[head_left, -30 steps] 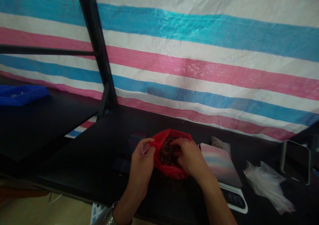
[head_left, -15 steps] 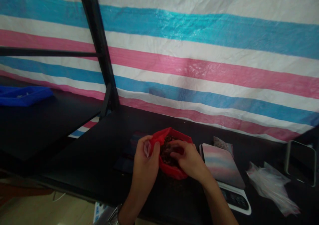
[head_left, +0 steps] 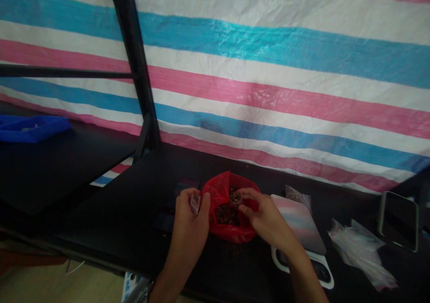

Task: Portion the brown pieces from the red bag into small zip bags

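A red plastic bag (head_left: 231,235) stands with its mouth wide on the black table, and brown bean-like pieces (head_left: 225,215) fill its bottom. Inside the mouth, my right hand (head_left: 264,211) pinches a small round clear cup (head_left: 235,198) heaped with the same pieces. My left hand (head_left: 193,218) is closed on a small clear plastic bag (head_left: 195,203) at the red bag's left rim. Whether its thumb also grips that rim, I cannot tell.
Right of the red bag lies a kitchen scale (head_left: 300,222), with a filled clear pouch (head_left: 298,195) behind it. Farther right are a pile of clear zip bags (head_left: 363,251) and a phone-like device (head_left: 399,221). A blue tray (head_left: 36,128) sits far left, near a black post (head_left: 134,61).
My right hand has come up out of the brown pieces, and the filled cup now shows in its fingers. The left hand has shifted slightly left and remains closed on the clear bag.
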